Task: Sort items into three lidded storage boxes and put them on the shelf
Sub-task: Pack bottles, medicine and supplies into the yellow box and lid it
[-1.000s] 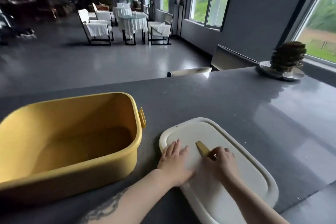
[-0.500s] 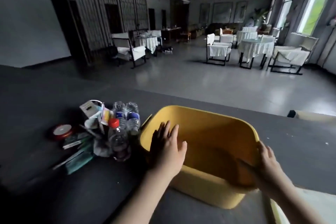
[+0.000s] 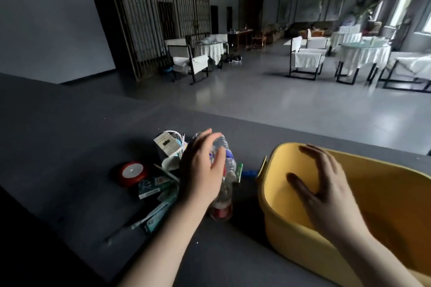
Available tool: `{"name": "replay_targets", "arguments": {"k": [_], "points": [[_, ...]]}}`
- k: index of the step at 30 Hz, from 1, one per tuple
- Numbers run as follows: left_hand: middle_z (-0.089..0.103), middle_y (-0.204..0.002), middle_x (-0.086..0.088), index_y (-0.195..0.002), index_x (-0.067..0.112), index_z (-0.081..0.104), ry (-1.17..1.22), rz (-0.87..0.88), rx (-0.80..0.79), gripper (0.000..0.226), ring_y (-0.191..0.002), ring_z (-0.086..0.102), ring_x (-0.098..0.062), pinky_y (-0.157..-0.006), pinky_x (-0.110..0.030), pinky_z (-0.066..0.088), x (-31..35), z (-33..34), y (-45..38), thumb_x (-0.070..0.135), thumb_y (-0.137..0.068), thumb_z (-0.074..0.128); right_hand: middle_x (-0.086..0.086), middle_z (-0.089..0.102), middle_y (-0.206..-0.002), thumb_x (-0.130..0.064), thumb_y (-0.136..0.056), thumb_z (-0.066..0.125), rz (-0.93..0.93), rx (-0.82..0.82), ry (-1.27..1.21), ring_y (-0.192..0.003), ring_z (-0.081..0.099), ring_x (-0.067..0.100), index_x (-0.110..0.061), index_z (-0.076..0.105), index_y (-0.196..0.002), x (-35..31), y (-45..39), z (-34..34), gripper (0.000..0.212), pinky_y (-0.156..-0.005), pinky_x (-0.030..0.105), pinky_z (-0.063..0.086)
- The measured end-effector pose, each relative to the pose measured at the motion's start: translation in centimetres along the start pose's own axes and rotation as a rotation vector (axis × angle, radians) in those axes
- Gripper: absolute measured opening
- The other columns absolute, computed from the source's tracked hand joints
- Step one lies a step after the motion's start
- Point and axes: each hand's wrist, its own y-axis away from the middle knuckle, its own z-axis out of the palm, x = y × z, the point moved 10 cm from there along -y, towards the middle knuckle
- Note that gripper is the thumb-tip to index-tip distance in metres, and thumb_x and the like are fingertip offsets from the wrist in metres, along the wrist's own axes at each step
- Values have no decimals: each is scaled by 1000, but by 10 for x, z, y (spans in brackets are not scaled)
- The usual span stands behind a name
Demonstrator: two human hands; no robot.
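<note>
An open yellow storage box (image 3: 382, 193) stands on the dark table at the right, with nothing visible inside. Left of it lies a heap of items: clear water bottles (image 3: 227, 163), a red-capped bottle (image 3: 221, 207), a red-and-white round tape roll (image 3: 131, 173), a small carton (image 3: 166, 143), packets (image 3: 151, 187) and pens. My left hand (image 3: 203, 170) reaches over the water bottles with fingers spread, touching or just above them. My right hand (image 3: 326, 186) hovers open over the box's left part, holding nothing.
The dark grey table (image 3: 70, 137) runs left and far past the heap. Beyond it is a hall floor with white-covered chairs (image 3: 306, 58) and tables (image 3: 363, 53), and a slatted screen (image 3: 163, 14) at the back left.
The view has swung left from the white lid to the box and the heap. My left hand left the box rim and went to the bottles. My right hand moved across the box.
</note>
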Motion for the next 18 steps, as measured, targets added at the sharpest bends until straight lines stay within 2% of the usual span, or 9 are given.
{"name": "replay_targets", "arguments": {"k": [3,6,8,13,15,17,18], "points": [[62,-122,-2,-115,11,64,15,-12,-27,26,-118,54,-18,-104,-34,40,-58,-5,-42,10,-90,56,-4,46,-139,-29,-88,62,-126,-74,-9,-127,40,14,-23,47,-133,-39,-42,49,47,-100,29,36],[64,-118,-1,-114,13,65,-5,-1,-182,25,-113,56,-19,-99,-31,41,-112,17,-78,12,-89,59,3,51,-135,-27,-89,62,-139,-169,89,-124,45,21,-17,52,-129,-45,-96,99,43,-96,26,34],[63,-119,0,-115,17,64,-70,-25,-311,27,-113,56,-19,-96,-31,42,-146,43,-98,21,-88,61,5,50,-135,-31,-89,62,-32,-245,139,-124,45,23,-18,51,-130,-30,-127,135,45,-96,27,35],[61,-122,-15,-121,10,57,-59,-277,-563,40,-112,55,-30,-93,-35,44,-212,123,-117,25,-85,66,12,42,-143,-42,-87,62,301,-461,198,-125,45,28,-18,38,-141,23,-158,227,63,-98,34,40],[48,-137,-17,-134,8,46,-73,-335,-617,54,-128,44,-29,-104,-36,36,-226,154,-110,28,-87,63,14,40,-144,-44,-87,62,392,-522,210,-124,46,31,-17,32,-144,39,-161,258,70,-97,35,41],[15,-155,-22,-149,4,19,-110,-412,-699,72,-144,16,-30,-116,-38,17,-242,183,-95,34,-93,53,16,39,-144,-45,-87,61,450,-563,227,-126,45,33,-17,28,-146,53,-164,284,73,-100,38,42],[1,-157,-23,-150,3,4,-168,-433,-736,77,-146,5,-32,-118,-39,9,-250,195,-89,38,-96,46,17,38,-144,-46,-87,60,476,-575,233,-126,44,34,-17,27,-146,60,-165,295,74,-101,40,41]]}}
